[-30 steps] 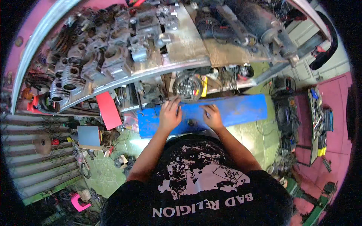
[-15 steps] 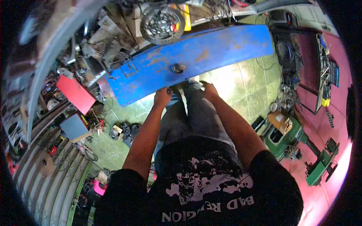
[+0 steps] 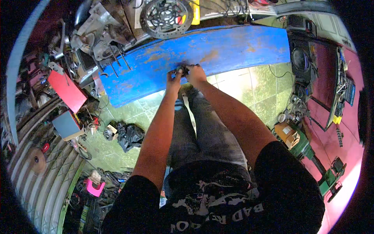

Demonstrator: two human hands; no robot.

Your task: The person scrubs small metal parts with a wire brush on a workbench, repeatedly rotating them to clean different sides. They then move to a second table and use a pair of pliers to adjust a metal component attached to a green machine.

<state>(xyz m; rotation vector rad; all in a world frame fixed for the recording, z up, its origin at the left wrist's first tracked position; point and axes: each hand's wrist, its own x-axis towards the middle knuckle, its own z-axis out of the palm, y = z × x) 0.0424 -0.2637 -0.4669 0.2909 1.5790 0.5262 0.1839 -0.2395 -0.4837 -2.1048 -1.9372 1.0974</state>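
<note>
A small dark round metal part (image 3: 184,68) is at the middle of the long blue bench top (image 3: 233,48), partly hidden by my fingers. My left hand (image 3: 173,80) closes on its left side, thumb and fingers bent around it. From the right, my right hand (image 3: 196,73) grips the same part with its fingertips. The hands almost meet over it. Whether the part rests on the bench or is lifted a little I cannot tell.
A perforated brake disc (image 3: 146,17) lies beyond the bench, beside metal parts at the far left. Thin metal rods (image 3: 124,58) jut over the bench's left end. A red panel (image 3: 67,91) stands at left, a black plastic bag (image 3: 130,135) on the floor, a cardboard box (image 3: 287,133) at right.
Both hands have moved forward from the bench's near edge, over my legs, onto the round metal part. Earlier it sat untouched, and a small dark thing showed in my left hand.
</note>
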